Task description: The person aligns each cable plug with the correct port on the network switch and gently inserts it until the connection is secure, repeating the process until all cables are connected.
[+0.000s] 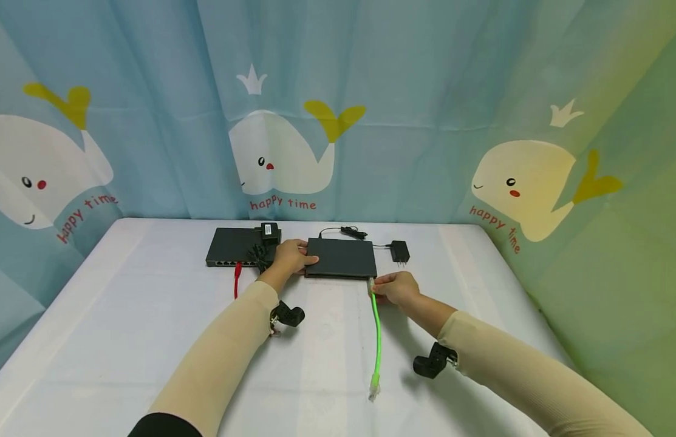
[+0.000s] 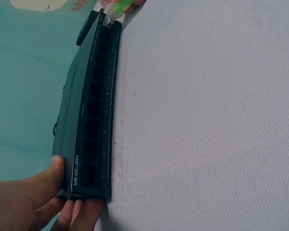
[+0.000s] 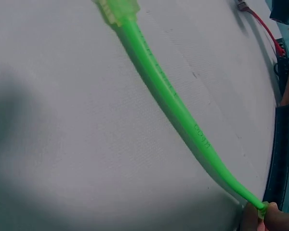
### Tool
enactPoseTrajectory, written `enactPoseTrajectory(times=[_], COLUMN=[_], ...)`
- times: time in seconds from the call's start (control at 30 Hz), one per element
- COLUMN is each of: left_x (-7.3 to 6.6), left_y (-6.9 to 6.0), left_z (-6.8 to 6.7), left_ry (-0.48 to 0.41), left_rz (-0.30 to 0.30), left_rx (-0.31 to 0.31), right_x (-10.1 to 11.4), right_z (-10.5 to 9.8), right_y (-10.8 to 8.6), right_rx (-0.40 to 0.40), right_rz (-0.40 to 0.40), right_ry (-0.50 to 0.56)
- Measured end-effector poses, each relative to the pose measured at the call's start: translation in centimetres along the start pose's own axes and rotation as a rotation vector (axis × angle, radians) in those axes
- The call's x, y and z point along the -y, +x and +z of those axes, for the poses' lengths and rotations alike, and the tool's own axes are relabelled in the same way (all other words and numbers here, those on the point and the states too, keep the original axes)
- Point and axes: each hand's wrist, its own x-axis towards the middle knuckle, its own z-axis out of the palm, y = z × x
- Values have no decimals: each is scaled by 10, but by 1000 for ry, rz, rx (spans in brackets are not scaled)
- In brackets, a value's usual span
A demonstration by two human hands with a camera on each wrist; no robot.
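Observation:
A black Mercury network switch (image 1: 342,258), its row of ports (image 2: 91,110) facing the near side, lies in the middle of the table. My left hand (image 1: 288,258) grips its left end, thumb on the top face and fingers at the side. At the right end of the port row, my right hand (image 1: 396,287) pinches one plug of a short green Ethernet cable (image 1: 378,340). The clear tip (image 2: 108,20) meets the last port; how deep it sits cannot be told. The cable's other plug (image 1: 374,386) lies toward the near side.
A second black switch (image 1: 228,243) stands at the left, with a red Ethernet cable (image 1: 237,282) in its front and a power adapter (image 1: 269,233) on top. Another adapter (image 1: 399,251) lies right of the middle switch. A whale-print curtain (image 1: 414,121) hangs behind the table.

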Motion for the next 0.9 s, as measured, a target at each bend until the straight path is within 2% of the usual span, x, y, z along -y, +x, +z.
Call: enactPoseTrajectory(times=[0.3,0.53,0.9], left_x=[2,2,3], left_y=[1,1,-1], left_z=[0,1,1], left_ry=[4,-9,-10], left_rz=[4,12,30], left_rx=[1,6,-11], right_x=[0,-1,-4], right_z=[-1,-4,-4], right_y=[1,5,8], right_rx=[-30,-3,-12], right_rz=[-33,-8,11], right_ry=[-110,-21,46])
